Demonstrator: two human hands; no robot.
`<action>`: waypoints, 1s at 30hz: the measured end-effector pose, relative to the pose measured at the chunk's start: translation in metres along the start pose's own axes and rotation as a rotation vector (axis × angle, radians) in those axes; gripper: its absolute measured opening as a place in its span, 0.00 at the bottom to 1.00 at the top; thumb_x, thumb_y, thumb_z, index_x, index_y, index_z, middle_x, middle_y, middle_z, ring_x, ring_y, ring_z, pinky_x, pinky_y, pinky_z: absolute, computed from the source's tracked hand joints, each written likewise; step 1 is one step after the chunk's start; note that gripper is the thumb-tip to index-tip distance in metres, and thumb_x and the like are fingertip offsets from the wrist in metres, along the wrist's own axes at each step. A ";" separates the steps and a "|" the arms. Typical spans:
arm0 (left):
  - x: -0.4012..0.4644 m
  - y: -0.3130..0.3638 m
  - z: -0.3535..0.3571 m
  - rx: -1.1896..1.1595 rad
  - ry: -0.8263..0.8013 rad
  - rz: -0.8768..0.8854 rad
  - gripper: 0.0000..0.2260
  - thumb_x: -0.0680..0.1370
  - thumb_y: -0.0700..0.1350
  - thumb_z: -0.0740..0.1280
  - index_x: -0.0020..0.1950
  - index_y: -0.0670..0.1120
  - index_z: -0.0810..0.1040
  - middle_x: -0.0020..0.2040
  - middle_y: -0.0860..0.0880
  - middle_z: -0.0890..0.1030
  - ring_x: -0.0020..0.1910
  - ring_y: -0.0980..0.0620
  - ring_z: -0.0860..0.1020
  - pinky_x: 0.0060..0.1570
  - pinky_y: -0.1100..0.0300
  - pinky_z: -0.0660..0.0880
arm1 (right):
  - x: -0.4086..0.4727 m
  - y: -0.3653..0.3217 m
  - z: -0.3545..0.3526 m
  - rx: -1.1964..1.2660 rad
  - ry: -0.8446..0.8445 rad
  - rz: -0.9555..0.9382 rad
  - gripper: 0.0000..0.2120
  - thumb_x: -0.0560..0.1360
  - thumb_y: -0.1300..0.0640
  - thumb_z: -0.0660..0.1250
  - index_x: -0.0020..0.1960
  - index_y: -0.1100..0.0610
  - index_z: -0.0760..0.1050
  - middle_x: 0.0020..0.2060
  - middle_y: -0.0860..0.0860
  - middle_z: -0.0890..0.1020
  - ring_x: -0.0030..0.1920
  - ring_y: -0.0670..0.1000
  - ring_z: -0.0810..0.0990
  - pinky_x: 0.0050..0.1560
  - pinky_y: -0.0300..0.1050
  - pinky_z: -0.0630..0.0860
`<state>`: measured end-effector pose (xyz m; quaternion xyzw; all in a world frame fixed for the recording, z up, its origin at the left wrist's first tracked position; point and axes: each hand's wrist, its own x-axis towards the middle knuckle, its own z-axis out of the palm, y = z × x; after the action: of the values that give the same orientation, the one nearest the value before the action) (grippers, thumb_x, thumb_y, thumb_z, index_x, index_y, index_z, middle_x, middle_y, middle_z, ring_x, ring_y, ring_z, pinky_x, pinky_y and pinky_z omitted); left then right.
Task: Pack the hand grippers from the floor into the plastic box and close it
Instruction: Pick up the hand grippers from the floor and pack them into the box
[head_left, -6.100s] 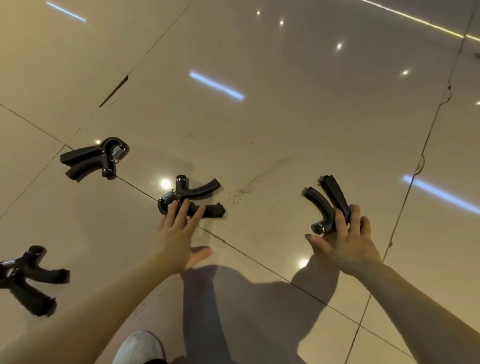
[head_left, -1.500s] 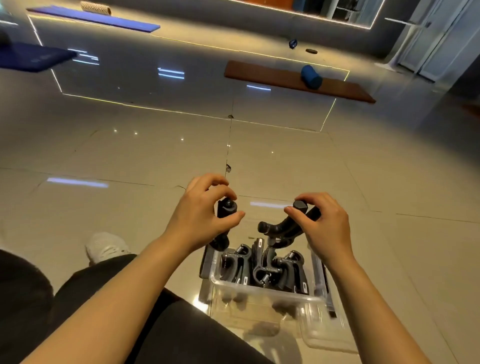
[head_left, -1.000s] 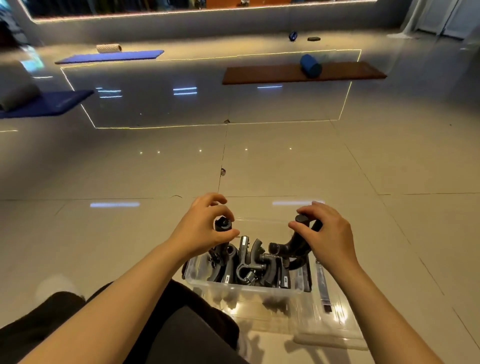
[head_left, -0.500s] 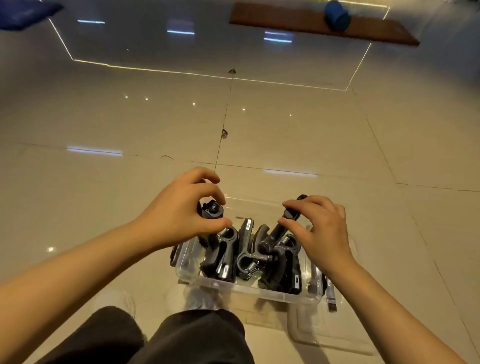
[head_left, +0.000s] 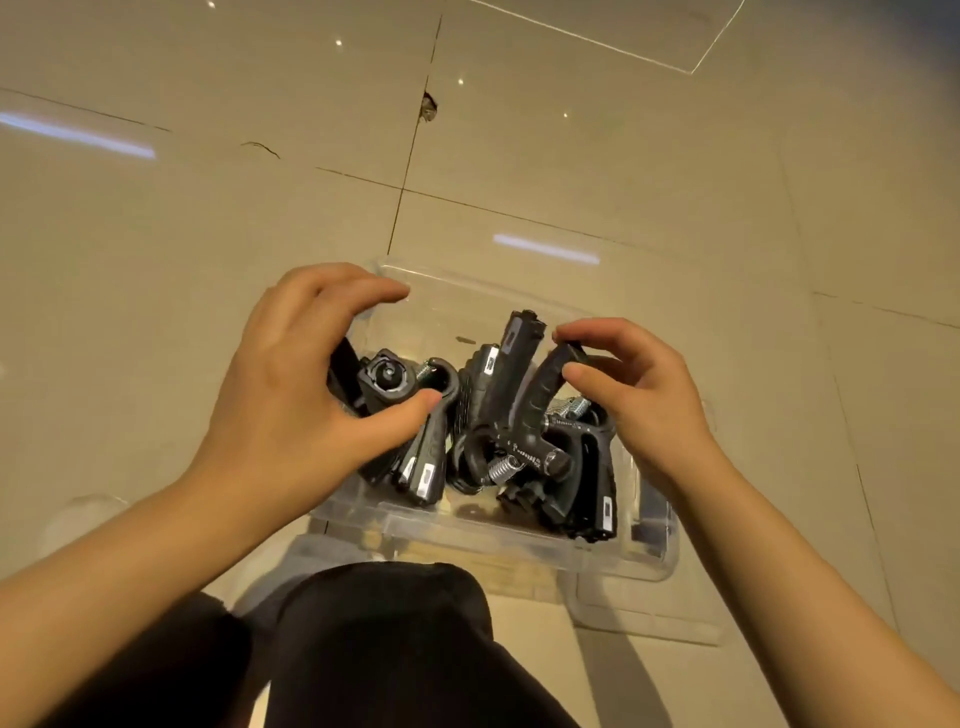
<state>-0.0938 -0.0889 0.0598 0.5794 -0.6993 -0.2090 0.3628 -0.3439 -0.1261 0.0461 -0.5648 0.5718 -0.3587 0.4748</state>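
Clear plastic box (head_left: 519, 540) crammed to its rim; left hand (head_left: 291, 395) apparently, right hand (head_left: 639, 400) plainly, pinch hand grippers (head_left: 498, 415).

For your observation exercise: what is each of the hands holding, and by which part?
The left hand pinches a hand gripper by its knobbed end. The right hand pinches another hand gripper's handle tip. Both are in the plastic box.

Clear rectangular plastic box (head_left: 483, 540), open on the floor, holding jumbled black spring-loaded hand grippers (head_left: 524, 415).
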 end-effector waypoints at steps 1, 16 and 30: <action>0.002 0.001 0.002 -0.005 0.000 0.009 0.25 0.67 0.57 0.70 0.61 0.50 0.74 0.58 0.54 0.71 0.59 0.58 0.69 0.58 0.72 0.65 | 0.003 0.003 0.004 0.020 -0.028 0.021 0.18 0.73 0.72 0.66 0.49 0.49 0.79 0.49 0.46 0.83 0.49 0.46 0.82 0.47 0.37 0.76; -0.007 -0.004 0.029 -0.116 -0.189 -0.118 0.29 0.63 0.64 0.69 0.62 0.58 0.72 0.67 0.60 0.67 0.67 0.67 0.64 0.62 0.74 0.63 | 0.045 0.068 0.007 -0.249 -0.001 0.153 0.15 0.76 0.69 0.63 0.46 0.50 0.80 0.48 0.41 0.80 0.48 0.42 0.80 0.52 0.32 0.74; -0.012 -0.007 0.042 -0.128 -0.143 -0.151 0.25 0.63 0.63 0.69 0.57 0.56 0.75 0.65 0.56 0.68 0.62 0.71 0.64 0.59 0.79 0.59 | 0.027 0.071 0.001 -0.855 -0.454 0.001 0.34 0.69 0.42 0.72 0.71 0.40 0.62 0.75 0.48 0.54 0.75 0.51 0.51 0.73 0.53 0.53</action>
<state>-0.1197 -0.0846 0.0242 0.5899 -0.6629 -0.3205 0.3314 -0.3625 -0.1448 -0.0252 -0.7730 0.5502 0.0411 0.3130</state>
